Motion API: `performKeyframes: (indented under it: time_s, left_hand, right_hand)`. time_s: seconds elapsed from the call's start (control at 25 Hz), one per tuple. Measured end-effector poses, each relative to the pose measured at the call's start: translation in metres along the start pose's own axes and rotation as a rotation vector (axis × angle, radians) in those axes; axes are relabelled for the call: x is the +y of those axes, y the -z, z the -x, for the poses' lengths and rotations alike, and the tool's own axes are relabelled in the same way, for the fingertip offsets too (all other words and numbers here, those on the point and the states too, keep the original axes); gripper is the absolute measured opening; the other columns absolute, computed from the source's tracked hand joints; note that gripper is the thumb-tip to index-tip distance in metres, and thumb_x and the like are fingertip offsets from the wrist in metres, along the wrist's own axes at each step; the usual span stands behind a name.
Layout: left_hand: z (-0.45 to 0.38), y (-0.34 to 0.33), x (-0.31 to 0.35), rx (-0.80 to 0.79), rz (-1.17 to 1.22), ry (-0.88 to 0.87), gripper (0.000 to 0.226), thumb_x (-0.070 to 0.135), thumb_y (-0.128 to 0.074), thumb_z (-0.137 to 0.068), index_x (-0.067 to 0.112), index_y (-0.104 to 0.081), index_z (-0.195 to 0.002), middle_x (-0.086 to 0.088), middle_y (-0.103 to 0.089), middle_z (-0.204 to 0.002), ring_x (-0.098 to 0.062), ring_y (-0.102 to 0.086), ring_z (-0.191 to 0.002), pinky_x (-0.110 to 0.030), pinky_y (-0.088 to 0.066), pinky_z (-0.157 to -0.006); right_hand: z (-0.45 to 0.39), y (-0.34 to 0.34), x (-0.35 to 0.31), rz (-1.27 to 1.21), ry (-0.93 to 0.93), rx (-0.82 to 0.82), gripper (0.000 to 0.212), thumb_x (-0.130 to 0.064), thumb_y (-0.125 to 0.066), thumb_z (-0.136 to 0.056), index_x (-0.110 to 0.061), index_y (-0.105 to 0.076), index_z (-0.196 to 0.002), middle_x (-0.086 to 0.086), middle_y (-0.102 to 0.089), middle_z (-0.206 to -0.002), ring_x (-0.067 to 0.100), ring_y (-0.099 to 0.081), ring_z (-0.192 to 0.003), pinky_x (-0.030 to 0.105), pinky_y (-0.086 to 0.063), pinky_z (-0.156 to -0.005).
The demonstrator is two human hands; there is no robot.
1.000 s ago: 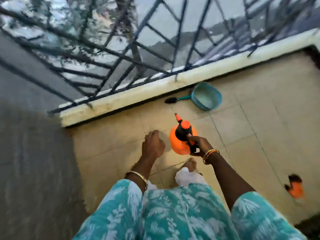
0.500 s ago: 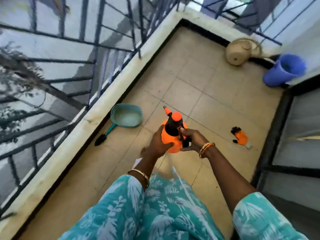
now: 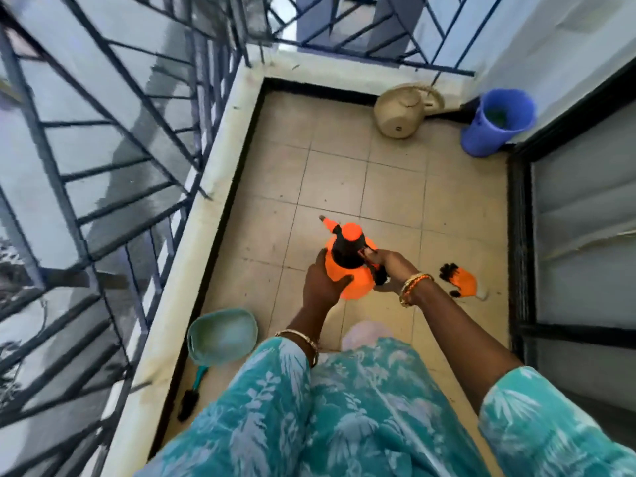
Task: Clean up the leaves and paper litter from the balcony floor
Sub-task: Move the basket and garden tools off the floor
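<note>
An orange spray bottle point(image 3: 356, 284) with a black pump head is held above the tiled balcony floor point(image 3: 389, 194). My left hand point(image 3: 321, 282) cups its round orange body from the left. My right hand point(image 3: 390, 270) grips the black handle at its right side. A teal dustpan point(image 3: 222, 333) with a teal and black handle lies on the floor by the left parapet. Small dark specks dot the tiles. I see no leaves or paper pieces on the floor.
An orange and black glove point(image 3: 459, 280) lies on the tiles to the right. A beige pot point(image 3: 401, 113) lies tipped in the far corner beside a blue bin point(image 3: 497, 123). A white parapet point(image 3: 206, 201) with metal railing runs along the left. A dark door frame point(image 3: 519, 242) borders the right.
My left hand moved from the floor onto the spray bottle's body. The bottle rose off the floor. My view swung right, along the length of the balcony.
</note>
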State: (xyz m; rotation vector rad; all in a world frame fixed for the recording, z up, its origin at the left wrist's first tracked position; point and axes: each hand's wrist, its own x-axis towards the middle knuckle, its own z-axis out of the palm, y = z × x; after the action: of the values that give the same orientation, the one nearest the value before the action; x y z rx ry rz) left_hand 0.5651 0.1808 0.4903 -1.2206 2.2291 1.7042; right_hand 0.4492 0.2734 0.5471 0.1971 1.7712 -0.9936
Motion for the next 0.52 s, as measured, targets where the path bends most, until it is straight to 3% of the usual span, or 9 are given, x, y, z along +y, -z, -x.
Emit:
performKeyframes:
  time_s: [0.12,0.24,0.32,0.4,0.52]
  left_hand:
    - [-0.070,0.004,0.039,0.029,0.060,-0.071,0.089,0.046,-0.072,-0.057,0.016,-0.046,-0.137,0.011,-0.055,-0.123,-0.011,-0.055,-0.109,-0.020,-0.040,-0.079]
    - [-0.132,0.005,0.091,0.077,0.119,-0.050,0.090,0.042,-0.072,-0.053,0.013,-0.049,-0.135,0.014,-0.048,-0.114,-0.003,-0.047,-0.101,-0.017,-0.037,-0.079]
    - [-0.180,-0.002,0.128,0.140,0.137,-0.025,0.102,0.055,-0.068,-0.045,0.006,-0.050,-0.133,0.009,-0.051,-0.114,-0.007,-0.049,-0.101,-0.018,-0.039,-0.080]
    - [-0.231,-0.012,0.158,0.199,0.171,0.027,0.107,0.061,-0.062,-0.039,0.004,-0.052,-0.129,0.000,-0.059,-0.117,-0.021,-0.059,-0.107,-0.028,-0.046,-0.087]
    - [-0.316,-0.023,0.198,0.201,0.137,0.136,0.107,0.057,-0.067,-0.040,0.003,-0.050,-0.131,-0.016,-0.060,-0.124,-0.034,-0.059,-0.112,-0.043,-0.049,-0.093]
  right_hand:
    - [-0.033,0.024,-0.053,-0.169,0.026,-0.003,0.018,-0.025,-0.048,-0.096,-0.022,-0.056,-0.080,-0.002,-0.057,-0.079,0.011,-0.052,-0.073,0.031,-0.044,-0.070]
    - [-0.077,0.054,-0.110,-0.292,0.088,-0.013,0.021,-0.017,-0.046,-0.096,-0.018,-0.057,-0.079,0.000,-0.056,-0.075,0.009,-0.053,-0.067,0.025,-0.045,-0.063]
    - [-0.116,0.083,-0.149,-0.296,0.074,-0.039,0.018,-0.023,-0.048,-0.095,-0.018,-0.057,-0.081,0.003,-0.055,-0.081,0.013,-0.051,-0.074,0.030,-0.046,-0.070]
    - [-0.155,0.112,-0.191,-0.258,0.061,-0.080,0.018,-0.034,-0.051,-0.093,-0.020,-0.060,-0.088,0.004,-0.057,-0.098,0.019,-0.050,-0.093,0.041,-0.046,-0.083]
    - [-0.207,0.154,-0.256,-0.183,0.006,-0.073,0.029,-0.044,-0.050,-0.091,-0.024,-0.060,-0.110,0.000,-0.053,-0.123,0.021,-0.045,-0.115,0.043,-0.033,-0.092]
